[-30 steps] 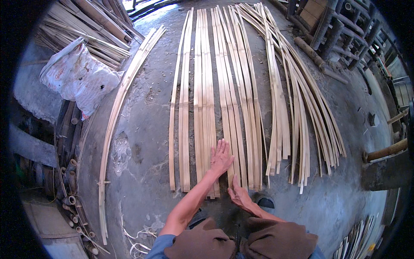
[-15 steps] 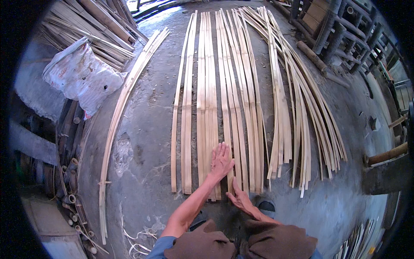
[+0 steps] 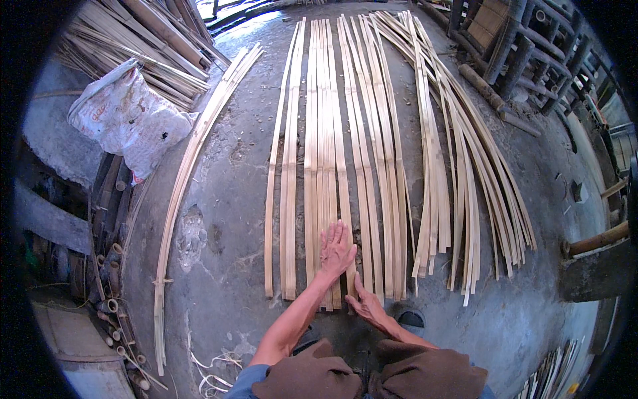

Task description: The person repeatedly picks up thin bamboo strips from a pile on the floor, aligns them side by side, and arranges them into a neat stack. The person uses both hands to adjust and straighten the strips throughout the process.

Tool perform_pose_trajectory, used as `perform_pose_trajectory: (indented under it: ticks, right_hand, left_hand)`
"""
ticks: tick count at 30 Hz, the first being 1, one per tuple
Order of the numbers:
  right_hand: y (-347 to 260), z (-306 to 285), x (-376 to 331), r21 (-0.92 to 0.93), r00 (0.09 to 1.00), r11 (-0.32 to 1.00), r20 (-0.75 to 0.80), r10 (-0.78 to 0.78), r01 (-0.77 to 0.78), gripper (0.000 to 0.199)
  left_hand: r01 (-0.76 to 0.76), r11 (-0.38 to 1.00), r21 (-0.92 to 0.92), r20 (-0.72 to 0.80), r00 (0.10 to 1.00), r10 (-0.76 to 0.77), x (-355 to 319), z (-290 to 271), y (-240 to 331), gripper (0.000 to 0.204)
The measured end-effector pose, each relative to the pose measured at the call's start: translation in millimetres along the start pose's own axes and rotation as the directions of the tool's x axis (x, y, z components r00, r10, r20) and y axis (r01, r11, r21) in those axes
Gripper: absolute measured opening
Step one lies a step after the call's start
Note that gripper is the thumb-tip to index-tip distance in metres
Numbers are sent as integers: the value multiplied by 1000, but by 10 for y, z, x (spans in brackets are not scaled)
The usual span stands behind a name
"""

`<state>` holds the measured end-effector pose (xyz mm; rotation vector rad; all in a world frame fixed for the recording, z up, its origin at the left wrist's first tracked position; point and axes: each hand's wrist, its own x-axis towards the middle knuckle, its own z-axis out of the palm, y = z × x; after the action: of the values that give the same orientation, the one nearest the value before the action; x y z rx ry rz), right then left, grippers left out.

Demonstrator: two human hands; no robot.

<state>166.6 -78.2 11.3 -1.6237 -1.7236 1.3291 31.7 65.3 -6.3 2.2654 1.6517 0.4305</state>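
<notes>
Long flat bamboo strips lie side by side on the floor before me, running away from my feet. My left hand rests flat on the near part of the middle group, fingers stretched out together and pointing away. Under its right side passes a single bamboo strip, lying close along that group's right edge. Lower down, my right hand is beside this strip's near end, its thumb and fingers apart and touching the strip's right edge. Part of the strip is hidden under the left hand.
More strips lie to the right, with a fanned, crossing pile beyond. A tied strip bundle lies left, near a white sack. Bamboo poles are stacked at the left edge. A bamboo frame stands far right.
Both hands have shifted slightly left. The single strip has moved left with them, against the middle group, and the gap on its right has widened.
</notes>
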Motion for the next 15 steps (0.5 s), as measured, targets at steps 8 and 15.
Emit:
perform_pose_trajectory:
  ticks: [8,15]
  right_hand:
    - [181,169,-32,68,989,991,-99,-111,118,84]
    - [-258,64,-223,147,998,988,26,-58,53,78]
  left_hand:
    - [7,997,-80,-92,996,-14,-56,-96,114,69]
    - [434,460,-775,198,858,-475,76,-461,384,61]
